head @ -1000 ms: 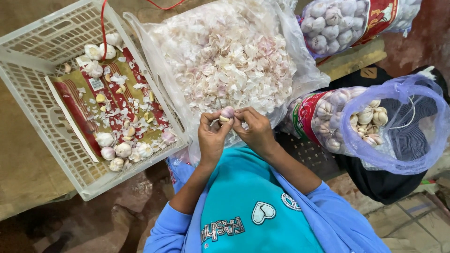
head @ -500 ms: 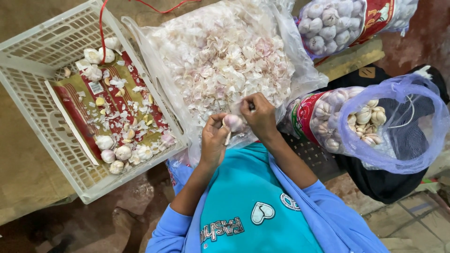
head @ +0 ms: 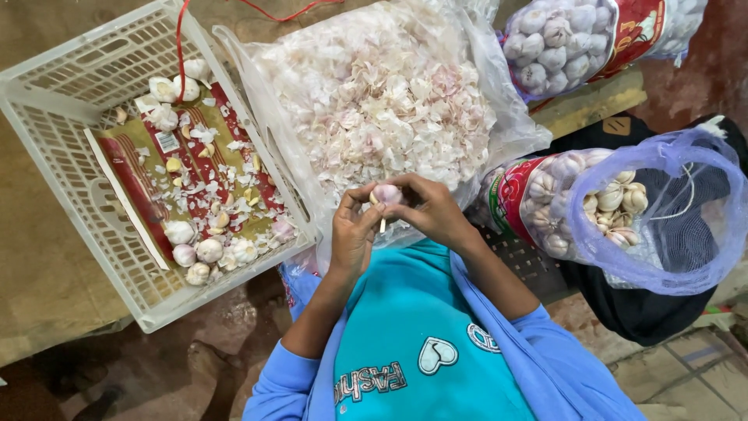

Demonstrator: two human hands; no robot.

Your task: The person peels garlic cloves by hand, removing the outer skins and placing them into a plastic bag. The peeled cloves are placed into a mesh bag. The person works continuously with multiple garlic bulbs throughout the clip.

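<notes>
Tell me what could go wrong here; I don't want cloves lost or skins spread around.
Both hands, left and right, hold the garlic bulb over the lap, just short of the bag of skins, so a loosened clove may drop to the floor. The crate sits tilted; its bulbs could roll. Loose skins could blow out of the open bag.

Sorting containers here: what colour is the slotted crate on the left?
White, seen in the head view: the plastic crate.
</notes>
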